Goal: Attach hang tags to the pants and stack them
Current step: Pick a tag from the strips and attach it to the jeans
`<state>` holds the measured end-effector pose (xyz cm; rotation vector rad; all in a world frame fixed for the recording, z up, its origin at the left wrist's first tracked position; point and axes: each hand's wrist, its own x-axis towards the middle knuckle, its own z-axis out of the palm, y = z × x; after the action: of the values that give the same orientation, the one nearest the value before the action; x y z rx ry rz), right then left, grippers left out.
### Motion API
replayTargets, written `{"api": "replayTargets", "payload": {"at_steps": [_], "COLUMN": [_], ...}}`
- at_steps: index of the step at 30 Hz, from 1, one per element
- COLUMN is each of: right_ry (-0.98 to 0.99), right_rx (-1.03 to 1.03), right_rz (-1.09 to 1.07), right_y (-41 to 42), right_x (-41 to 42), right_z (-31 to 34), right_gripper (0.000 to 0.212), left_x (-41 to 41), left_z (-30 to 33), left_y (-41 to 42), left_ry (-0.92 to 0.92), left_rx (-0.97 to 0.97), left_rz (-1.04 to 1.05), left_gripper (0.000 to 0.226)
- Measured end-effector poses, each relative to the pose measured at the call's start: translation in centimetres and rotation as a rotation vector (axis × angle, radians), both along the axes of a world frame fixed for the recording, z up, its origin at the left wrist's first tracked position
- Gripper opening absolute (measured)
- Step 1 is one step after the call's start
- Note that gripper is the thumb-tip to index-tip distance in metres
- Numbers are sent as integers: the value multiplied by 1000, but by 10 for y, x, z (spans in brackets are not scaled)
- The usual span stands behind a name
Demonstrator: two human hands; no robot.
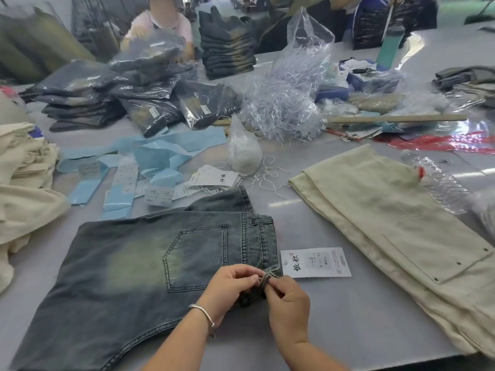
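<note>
Faded blue jeans (128,263) lie folded on the grey table (348,330), back pocket up, waistband to the right. A white hang tag (316,262) lies just off the waistband, joined to it by a thin string. My left hand (230,287) and my right hand (286,303) meet at the belt loop (269,277), both pinching the string there. More loose hang tags (214,178) and white strings (267,178) lie beyond the jeans.
Cream pants (388,228) lie spread at the right, another cream pile (24,188) at the left. Bagged jeans (150,103), a jeans stack (227,49), crumpled plastic (289,103), blue paper (166,153), a plastic bottle (439,180) and people fill the far side.
</note>
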<state>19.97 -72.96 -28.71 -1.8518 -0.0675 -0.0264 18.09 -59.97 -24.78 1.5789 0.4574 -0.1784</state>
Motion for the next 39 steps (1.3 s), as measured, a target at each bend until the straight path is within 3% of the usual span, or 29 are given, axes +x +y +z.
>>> {"api": "replayTargets", "payload": {"at_steps": [3,7,10,13,17,22,24,28,35,39], "right_ry": [156,234,236,232,205,74,4,69,53,34], "right_rx": [204,287,252,177,17,-193,-407,-759,-870,-733], "right_rz": [-47,-62,-50,-28,74,-43,103,450,510,429], "right_y": [0,1,0,-1,-17,-49,-52,-48,-36,-39], "right_x": [0,1,3,6,9,44,63,88,93,89], "right_z": [-7,-13,-13,-12,-5,6,11,13,15,14], "right_gripper": [47,45,45,44,29,23,11,24,7,8], "left_x": [3,10,13,15,16,17,20,25,26,24], "left_z": [-4,-7,-9,-13,-16,-9,-3,2,-8,-11], "left_y": [-4,-12,-17,-22,-27,-23,-24,-29,-24,-20], "left_ry": [6,54,76,101,93,25,5,-17,15,23], "left_rx": [33,119,201,410,542,274,153,46,45,-44], "left_rz": [86,185,218,182,121,187,177,134,88,44], "left_gripper": [14,7,10,18,25,20,19,16,7,9]}}
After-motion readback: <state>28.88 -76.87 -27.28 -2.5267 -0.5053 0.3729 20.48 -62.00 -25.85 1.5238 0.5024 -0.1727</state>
